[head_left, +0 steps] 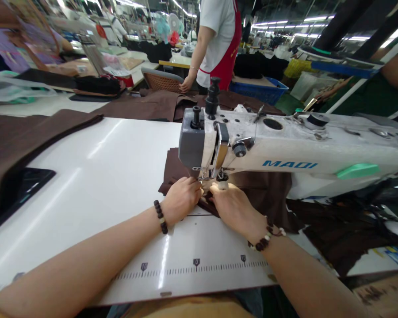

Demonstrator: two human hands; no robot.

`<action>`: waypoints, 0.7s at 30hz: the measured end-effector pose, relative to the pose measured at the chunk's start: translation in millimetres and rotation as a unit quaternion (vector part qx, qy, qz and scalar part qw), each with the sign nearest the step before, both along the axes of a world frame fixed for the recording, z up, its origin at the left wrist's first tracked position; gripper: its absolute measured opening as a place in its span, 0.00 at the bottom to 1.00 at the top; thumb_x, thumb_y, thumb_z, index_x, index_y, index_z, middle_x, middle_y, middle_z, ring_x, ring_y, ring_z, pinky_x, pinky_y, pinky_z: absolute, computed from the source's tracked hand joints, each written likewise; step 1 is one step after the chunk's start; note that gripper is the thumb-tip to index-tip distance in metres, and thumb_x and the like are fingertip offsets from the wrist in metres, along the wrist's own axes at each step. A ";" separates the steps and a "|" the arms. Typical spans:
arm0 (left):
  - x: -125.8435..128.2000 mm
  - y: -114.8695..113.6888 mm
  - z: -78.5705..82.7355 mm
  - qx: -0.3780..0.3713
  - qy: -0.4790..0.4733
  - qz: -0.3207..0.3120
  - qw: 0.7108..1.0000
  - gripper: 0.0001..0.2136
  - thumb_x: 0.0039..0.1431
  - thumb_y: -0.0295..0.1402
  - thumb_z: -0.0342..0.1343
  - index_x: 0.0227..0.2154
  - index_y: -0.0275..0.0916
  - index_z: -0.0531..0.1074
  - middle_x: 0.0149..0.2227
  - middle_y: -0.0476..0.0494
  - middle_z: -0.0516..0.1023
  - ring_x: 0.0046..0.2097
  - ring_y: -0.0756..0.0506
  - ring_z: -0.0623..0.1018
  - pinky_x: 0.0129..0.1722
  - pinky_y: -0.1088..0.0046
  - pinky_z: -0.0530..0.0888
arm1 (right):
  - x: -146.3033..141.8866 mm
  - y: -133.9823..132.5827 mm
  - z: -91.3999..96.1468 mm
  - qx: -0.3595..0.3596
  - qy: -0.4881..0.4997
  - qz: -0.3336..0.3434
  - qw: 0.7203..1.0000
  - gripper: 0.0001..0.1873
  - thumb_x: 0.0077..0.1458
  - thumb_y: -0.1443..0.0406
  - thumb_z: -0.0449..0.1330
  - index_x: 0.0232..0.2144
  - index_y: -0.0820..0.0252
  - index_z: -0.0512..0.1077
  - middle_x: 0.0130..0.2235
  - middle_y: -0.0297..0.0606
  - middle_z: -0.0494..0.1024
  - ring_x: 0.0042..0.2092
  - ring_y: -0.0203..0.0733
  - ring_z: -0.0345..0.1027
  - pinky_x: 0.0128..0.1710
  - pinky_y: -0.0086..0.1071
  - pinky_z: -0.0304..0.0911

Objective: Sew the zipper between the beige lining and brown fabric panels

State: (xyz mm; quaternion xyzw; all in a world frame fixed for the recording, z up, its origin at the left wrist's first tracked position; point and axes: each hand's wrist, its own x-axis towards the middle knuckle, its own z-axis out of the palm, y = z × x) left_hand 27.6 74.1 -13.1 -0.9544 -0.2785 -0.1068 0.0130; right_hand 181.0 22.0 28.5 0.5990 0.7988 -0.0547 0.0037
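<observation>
Factory floor, white worktop (119,176) | head view: left hand (181,198) and right hand (230,205), each grip pinched shut on brown fabric (262,185) at 12 o'clock, pressed flat to feed under sewing machine (285,150) needle | co-worker's hand (185,84) farther at 12

sewing machine (285,154) on table (102,176), right | cloth (258,185) under its needle | left hand (181,198) beside right hand (232,205) on cloth | person (215,44) behind
</observation>
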 end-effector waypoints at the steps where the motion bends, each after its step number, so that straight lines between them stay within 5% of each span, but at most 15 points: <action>1: 0.2 0.4 0.5 -0.005 0.002 0.003 1.000 0.14 0.63 0.30 0.44 0.22 0.35 0.66 0.28 0.49 0.69 0.31 0.50 0.63 0.32 0.72 0.57 | 0.1 1.0 1.1 -0.009 -0.002 -0.002 1.000 0.12 0.56 0.73 0.46 0.35 0.63 0.69 0.35 0.42 0.74 0.37 0.45 0.68 0.35 0.35 0.58; 11: -8.5 -20.3 22.4 -0.079 0.137 0.062 0.986 0.10 0.62 0.29 0.44 0.37 0.36 0.70 0.41 0.45 0.72 0.41 0.46 0.69 0.37 0.69 0.64 | 4.9 -6.8 -9.7 -0.021 0.022 0.023 0.999 0.12 0.59 0.67 0.50 0.44 0.56 0.68 0.44 0.40 0.72 0.39 0.43 0.67 0.39 0.35 0.62; 14: -14.4 -28.5 39.1 -0.140 0.167 0.055 0.974 0.20 0.57 0.45 0.51 0.44 0.33 0.68 0.46 0.40 0.70 0.46 0.42 0.70 0.42 0.66 0.68 | 4.3 -4.0 -7.0 -0.038 0.008 0.038 0.999 0.12 0.57 0.68 0.52 0.44 0.57 0.68 0.45 0.41 0.71 0.41 0.45 0.67 0.41 0.36 0.62; 17: -17.1 -28.7 49.7 -0.183 0.159 0.045 0.969 0.31 0.54 0.56 0.44 0.46 0.32 0.67 0.47 0.38 0.70 0.44 0.42 0.73 0.42 0.67 0.70 | -1.3 -1.1 -1.2 -0.055 -0.014 0.036 0.998 0.13 0.57 0.72 0.49 0.43 0.60 0.69 0.43 0.42 0.72 0.41 0.45 0.67 0.41 0.37 0.63; 21: -12.0 -27.7 38.3 -0.129 0.148 0.070 0.978 0.22 0.60 0.48 0.42 0.39 0.33 0.70 0.39 0.41 0.72 0.40 0.45 0.73 0.40 0.68 0.71 | -10.4 -3.6 -1.7 -0.055 -0.011 0.018 0.998 0.15 0.57 0.74 0.46 0.40 0.63 0.70 0.41 0.45 0.72 0.39 0.45 0.68 0.40 0.38 0.64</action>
